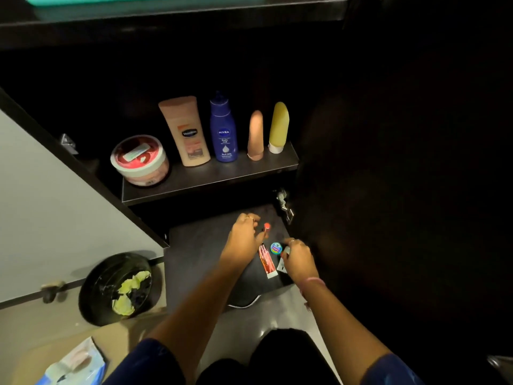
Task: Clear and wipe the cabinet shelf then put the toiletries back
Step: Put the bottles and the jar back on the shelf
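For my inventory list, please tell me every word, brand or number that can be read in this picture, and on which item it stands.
"NIVEA" and "Body Milk": on the blue bottle.
"Vaseline": on the peach lotion bottle, only just legible.
Too small or blurred to read: the label on the red-lidded jar, the red and white tube, the small round tin, and the smaller print on both bottles.

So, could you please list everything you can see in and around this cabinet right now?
Cream jar: one, red lid, upper shelf, far left.
Lotion bottle: one, peach, beside the jar.
Nivea bottle: one, blue, middle.
Tubes: two, tan and yellow, standing on their caps, right.
Red tube: one, lying on the lower shelf.
Small tin: one, blue-green, lower shelf.
Bin: one, black, yellow-green scraps inside, floor left.
Wipes pack: one, blue-white, bottom left.
Left hand: pinches a red-tipped stick.
Right hand: holds a small item, unclear.
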